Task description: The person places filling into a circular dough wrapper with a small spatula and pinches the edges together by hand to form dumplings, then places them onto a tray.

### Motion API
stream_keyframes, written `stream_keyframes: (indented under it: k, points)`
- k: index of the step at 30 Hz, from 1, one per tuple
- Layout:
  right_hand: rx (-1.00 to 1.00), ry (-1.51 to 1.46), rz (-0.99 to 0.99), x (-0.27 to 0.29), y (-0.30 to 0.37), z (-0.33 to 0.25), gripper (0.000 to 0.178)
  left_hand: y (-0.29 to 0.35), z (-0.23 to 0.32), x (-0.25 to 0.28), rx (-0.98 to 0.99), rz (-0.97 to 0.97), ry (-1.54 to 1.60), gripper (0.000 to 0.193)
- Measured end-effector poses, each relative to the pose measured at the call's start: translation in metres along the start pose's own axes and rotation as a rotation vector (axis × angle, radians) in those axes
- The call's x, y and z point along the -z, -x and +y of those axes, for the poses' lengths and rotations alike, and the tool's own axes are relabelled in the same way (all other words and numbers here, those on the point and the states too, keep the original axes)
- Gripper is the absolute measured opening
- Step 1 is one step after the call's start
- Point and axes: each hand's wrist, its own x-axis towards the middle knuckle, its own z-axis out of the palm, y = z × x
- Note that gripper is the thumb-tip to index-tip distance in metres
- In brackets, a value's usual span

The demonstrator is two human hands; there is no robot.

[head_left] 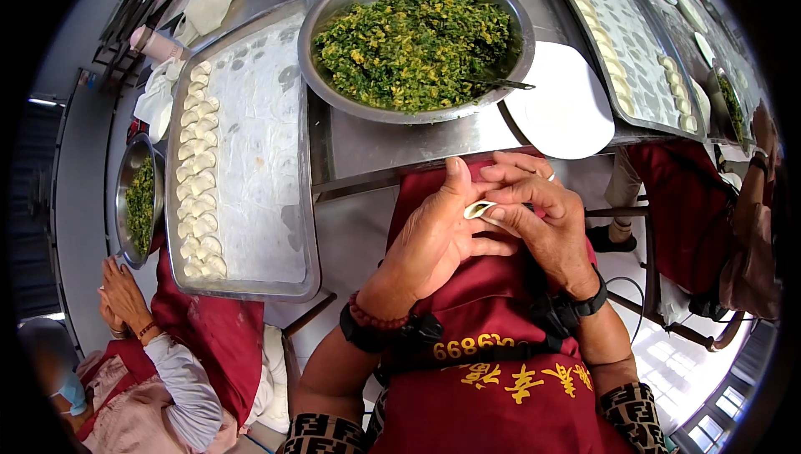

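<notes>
A small folded dumpling (pixel 477 210) with pale dough and a gap along its side is between my hands, in front of my red apron. My left hand (pixel 434 241) cradles it from the left, palm turned up, thumb raised and fingers running under the right hand. From the other side, my right hand (pixel 546 212) pinches the dough edge between thumb and curled fingers. Part of the dumpling is hidden by the fingers. Just beyond my hands stands a large steel bowl (pixel 313 87) of chopped green and yellow filling, with a metal utensil handle (pixel 513 83) over its rim.
A floured metal tray (pixel 259 195) on the left carries a column of finished dumplings (pixel 198 179). Another dumpling tray (pixel 642 45) lies at the right. A white round plate (pixel 567 108) overhangs the table edge. Co-workers sit on both sides; one's hands (pixel 123 297) are near a smaller filling bowl (pixel 125 179).
</notes>
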Motion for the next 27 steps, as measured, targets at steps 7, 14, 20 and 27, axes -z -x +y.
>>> stream_keyframes:
  k: [7, 14, 20, 27]
  points:
    - [-0.004, -0.069, 0.097, -0.006, 0.0, -0.002, 0.011, -0.007, -0.029, 0.006, -0.032, 0.062, 0.378, 0.061]
    - [-0.075, 0.004, 0.088, -0.008, -0.003, -0.01, 0.014, -0.01, -0.033, 0.01, -0.094, 0.052, 0.419, 0.048]
    - [0.042, 0.057, 0.056, -0.004, -0.002, -0.001, 0.01, -0.008, -0.028, 0.005, -0.1, 0.082, 0.36, 0.043]
    - [-0.139, -0.23, 0.099, -0.008, 0.001, -0.003, 0.03, -0.009, -0.021, 0.004, -0.113, 0.063, 0.209, 0.034]
